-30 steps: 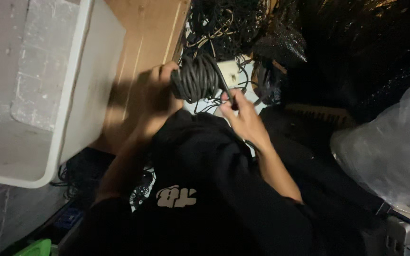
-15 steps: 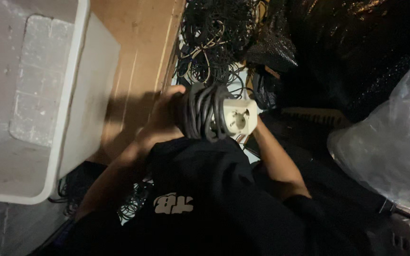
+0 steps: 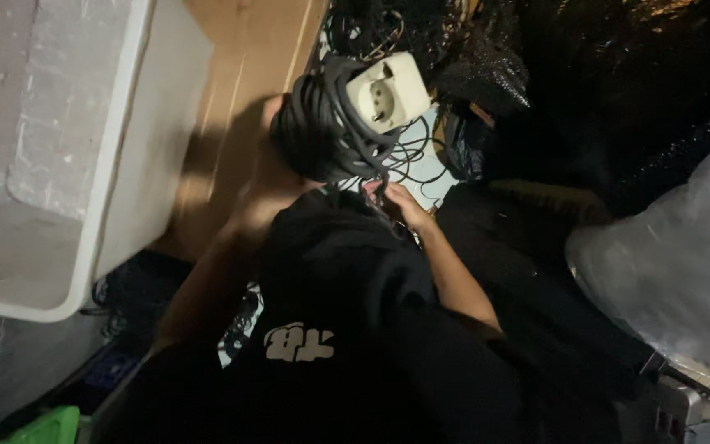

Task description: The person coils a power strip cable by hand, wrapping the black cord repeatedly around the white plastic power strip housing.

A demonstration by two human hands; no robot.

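I see the coiled black extension cable [image 3: 322,131] raised ahead of my chest, over the wooden floor [image 3: 240,49]. My left hand [image 3: 269,177] is closed around the coil's left side and is nearer. My right hand [image 3: 396,201] pinches a trailing strand below. The cream socket [image 3: 388,92] faces up toward me; the coil's long axis tilts up-right.

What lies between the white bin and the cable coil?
In the head view, a strip of bare wooden floor separates the white bin from the cable coil; the left hand holding the coil reaches over its near end.
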